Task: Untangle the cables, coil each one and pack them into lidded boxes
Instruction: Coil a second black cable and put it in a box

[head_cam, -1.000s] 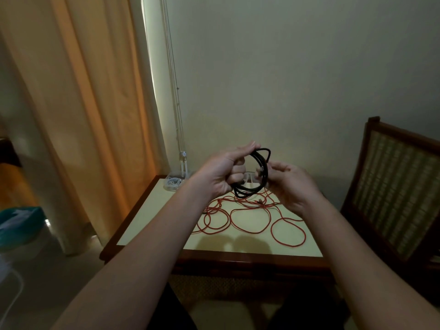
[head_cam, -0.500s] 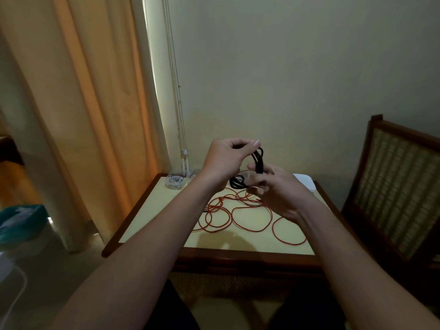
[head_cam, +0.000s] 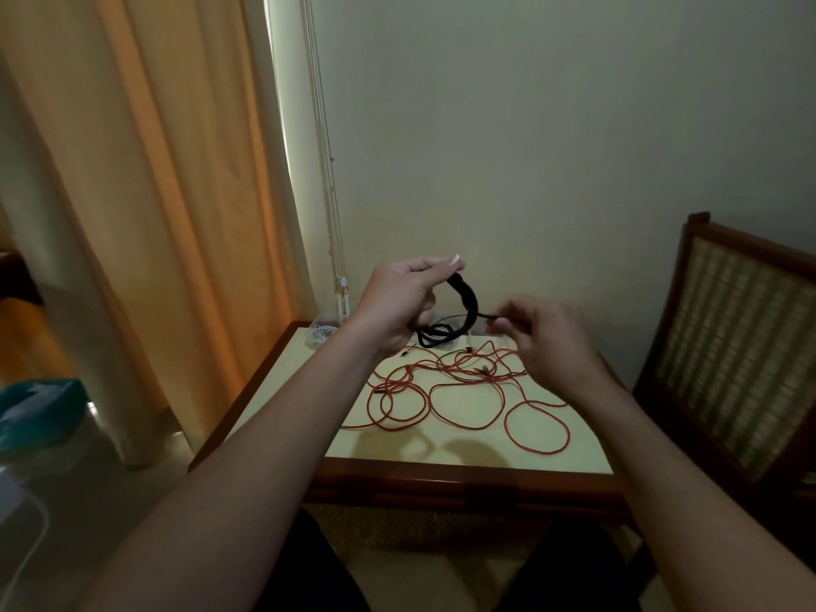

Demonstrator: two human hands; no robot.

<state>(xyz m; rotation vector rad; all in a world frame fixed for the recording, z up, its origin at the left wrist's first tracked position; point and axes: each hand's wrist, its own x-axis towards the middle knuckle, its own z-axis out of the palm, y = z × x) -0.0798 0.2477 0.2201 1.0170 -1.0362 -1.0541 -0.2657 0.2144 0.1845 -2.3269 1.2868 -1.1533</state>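
Note:
A black cable (head_cam: 468,302) is gathered into a coil and held up above the far part of the table. My left hand (head_cam: 399,302) grips the coil at its left side, thumb on top. To the right, my right hand (head_cam: 545,335) pinches the cable's loose end, which sticks out of the coil. A long red cable (head_cam: 463,390) lies in loose tangled loops over the pale yellow tabletop (head_cam: 300,390) below both hands. A small clear box (head_cam: 320,334) with a white cable in it stands at the table's far left corner.
The table has a dark wooden rim and stands against a plain wall. A wooden chair (head_cam: 733,346) with a woven back is at the right. An orange curtain (head_cam: 154,192) and blind cords hang at the left. A teal object (head_cam: 39,408) sits on the floor at left.
My right hand has moved right, away from the coil, drawing the cable's end out with it. My left hand has stayed up with the coil, which now shows as an open arc.

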